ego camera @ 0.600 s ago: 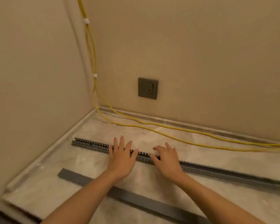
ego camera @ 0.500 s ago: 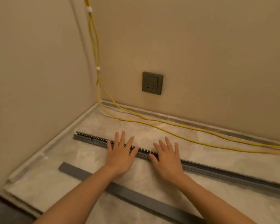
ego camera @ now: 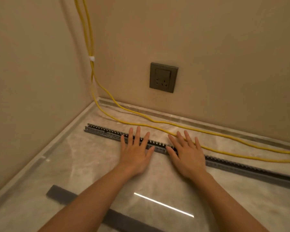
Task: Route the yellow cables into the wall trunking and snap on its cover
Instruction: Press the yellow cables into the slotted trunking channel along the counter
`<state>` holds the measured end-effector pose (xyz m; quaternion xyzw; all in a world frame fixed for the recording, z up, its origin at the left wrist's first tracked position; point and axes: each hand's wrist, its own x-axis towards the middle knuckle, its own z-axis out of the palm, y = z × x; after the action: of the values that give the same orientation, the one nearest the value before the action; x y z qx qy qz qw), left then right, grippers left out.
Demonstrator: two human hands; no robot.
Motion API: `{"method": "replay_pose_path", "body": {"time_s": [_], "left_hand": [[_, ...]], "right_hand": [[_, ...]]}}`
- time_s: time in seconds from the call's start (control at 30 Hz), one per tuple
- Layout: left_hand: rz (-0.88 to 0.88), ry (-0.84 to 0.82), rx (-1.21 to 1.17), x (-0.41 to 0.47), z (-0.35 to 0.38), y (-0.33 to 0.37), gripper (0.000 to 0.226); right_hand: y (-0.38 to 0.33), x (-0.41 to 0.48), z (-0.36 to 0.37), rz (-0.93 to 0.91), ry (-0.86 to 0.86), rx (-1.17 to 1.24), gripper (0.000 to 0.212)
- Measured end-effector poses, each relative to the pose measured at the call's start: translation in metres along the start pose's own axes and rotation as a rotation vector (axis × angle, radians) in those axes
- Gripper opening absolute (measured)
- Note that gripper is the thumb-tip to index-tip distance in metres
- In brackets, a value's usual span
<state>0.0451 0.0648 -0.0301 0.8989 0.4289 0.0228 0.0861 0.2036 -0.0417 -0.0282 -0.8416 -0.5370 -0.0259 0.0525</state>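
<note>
A long grey slotted trunking (ego camera: pixel 105 132) lies open on the marble floor, running from the left corner toward the right edge. My left hand (ego camera: pixel 135 148) is spread flat over its middle. My right hand (ego camera: pixel 186 152) is spread beside it, fingers over the trunking and reaching the nearer yellow cable. Two yellow cables (ego camera: pixel 224 136) come down the wall corner, tied with a white clip (ego camera: pixel 91 58), then trail along the floor behind the trunking to the right. The flat grey cover (ego camera: pixel 60 195) lies nearer me, partly hidden under my left forearm.
A dark wall socket (ego camera: pixel 163 77) sits on the beige back wall above the skirting. A second beige wall closes the left side. A bright light reflection (ego camera: pixel 163 205) shows on the glossy floor between my arms.
The view has moved closer and lower. Both hands slid slightly forward over the trunking, and my right fingers now reach the nearer yellow cable.
</note>
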Motion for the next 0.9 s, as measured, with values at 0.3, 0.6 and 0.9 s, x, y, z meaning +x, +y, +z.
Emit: {"method": "replay_pose_path", "body": {"time_s": [0.3, 0.6, 0.9], "left_hand": [[0.212, -0.205, -0.105, 0.038, -0.021, -0.016, 0.062], [0.398, 0.057, 0.176, 0.098, -0.079, -0.120, 0.069], [0.572, 0.195, 0.754, 0.118, -0.104, -0.178, 0.060]], "right_hand": [[-0.002, 0.017, -0.006, 0.111, -0.046, -0.075, 0.065], [-0.080, 0.066, -0.018, 0.075, 0.034, 0.115, 0.056], [-0.159, 0.127, -0.012, -0.022, 0.075, 0.216, 0.060]]}}
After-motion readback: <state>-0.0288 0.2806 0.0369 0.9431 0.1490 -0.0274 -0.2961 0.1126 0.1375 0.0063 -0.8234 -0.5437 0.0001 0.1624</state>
